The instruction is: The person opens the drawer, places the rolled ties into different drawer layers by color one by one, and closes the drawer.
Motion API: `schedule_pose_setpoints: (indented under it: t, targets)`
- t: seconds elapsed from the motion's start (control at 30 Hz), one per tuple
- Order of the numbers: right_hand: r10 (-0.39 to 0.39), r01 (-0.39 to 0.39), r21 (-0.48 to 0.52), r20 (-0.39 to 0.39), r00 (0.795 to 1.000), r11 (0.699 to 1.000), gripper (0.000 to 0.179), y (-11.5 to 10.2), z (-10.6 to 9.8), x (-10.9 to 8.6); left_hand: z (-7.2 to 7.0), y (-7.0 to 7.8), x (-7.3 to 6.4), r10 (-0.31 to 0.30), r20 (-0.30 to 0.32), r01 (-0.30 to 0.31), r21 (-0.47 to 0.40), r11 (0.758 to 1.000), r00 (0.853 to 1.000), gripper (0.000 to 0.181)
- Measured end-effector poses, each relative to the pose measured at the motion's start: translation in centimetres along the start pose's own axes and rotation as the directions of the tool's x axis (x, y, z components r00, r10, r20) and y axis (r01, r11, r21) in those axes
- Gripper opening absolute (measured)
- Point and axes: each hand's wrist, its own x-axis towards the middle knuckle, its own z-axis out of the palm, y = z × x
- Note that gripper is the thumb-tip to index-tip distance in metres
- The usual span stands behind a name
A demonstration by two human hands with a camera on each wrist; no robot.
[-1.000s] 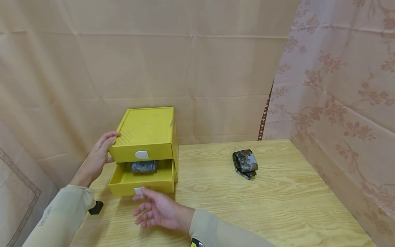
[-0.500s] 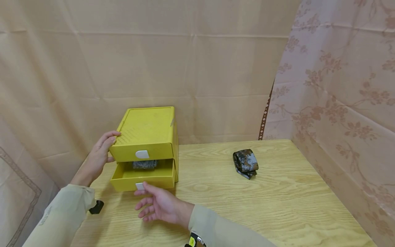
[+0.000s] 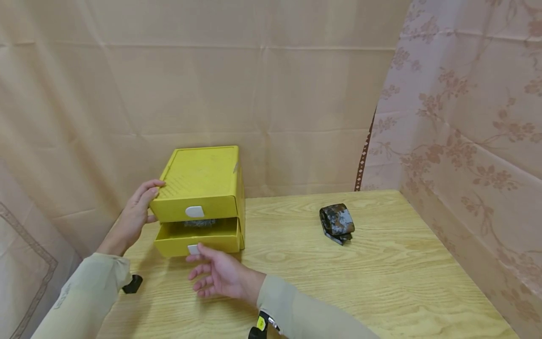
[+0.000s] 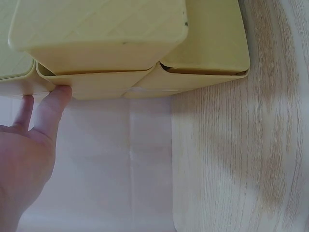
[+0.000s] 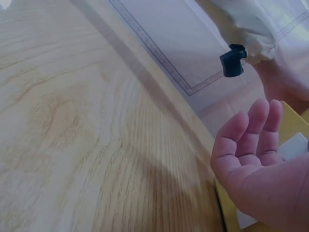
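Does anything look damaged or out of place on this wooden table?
No spill shows. The yellow plastic drawer unit has a greyish patch along its top right edge, odd against the otherwise yellow surface; it may be wear.

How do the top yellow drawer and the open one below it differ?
The top drawer is closed; the open drawer juts out beneath it.
The top drawer's inside is hidden; the open drawer shows a grey bundle.
The right hand is at the open drawer's tab, not the top drawer's.
Both are yellow with a white front tab.
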Motion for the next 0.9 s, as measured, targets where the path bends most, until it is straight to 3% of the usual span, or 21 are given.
schedule_pose_setpoints:
  t: [0.9]
  targets:
    - [-0.036,0.035,-0.044,-0.035,0.999,0.998,0.066,-0.7,-0.7,1.3,0.0,-0.1,0.0,0.008,-0.005,-0.008,0.003,1.000,1.000,0.037]
